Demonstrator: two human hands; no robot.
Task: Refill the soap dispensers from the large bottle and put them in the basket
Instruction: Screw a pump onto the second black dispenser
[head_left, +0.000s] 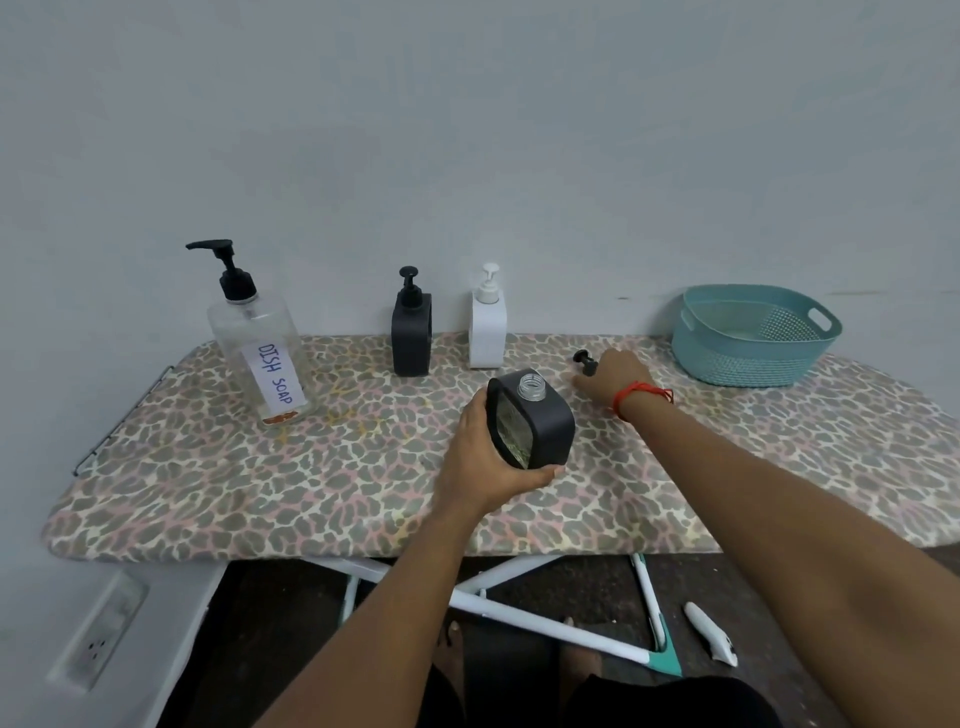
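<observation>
Left hand (485, 457) grips the black square soap dispenser (540, 426) with a clear side window. Thumb is under its near edge and fingers wrap the left side. The dispenser is tipped off the leopard-print padded tabletop (260, 493), with its uncapped clear threaded neck pointing up and away. It sits mid-tabletop, in front of the white square plastic dispenser (487, 332).

Right hand (615, 376), with a red thread bracelet (641, 392) at the wrist, is low on the tabletop just right of that neck. Its fingers are curled round the small black pump head (583, 360), whose knob sticks out at the far side.

Key relation: the large clear plastic bottle (260, 353) labelled DISH SOAP stands upright, pump on, well apart to the left of the held dispenser. The left hand is nearer to it but busy. The right hand is farther and would have to cross over.

A second black square dispenser (411, 335) stands capped at the back beside the white one. The teal perforated plastic basket (753, 358) is at far right, nearest the right hand, with nothing visible in it.

Judgement: cap off, refill not yet begun.
</observation>
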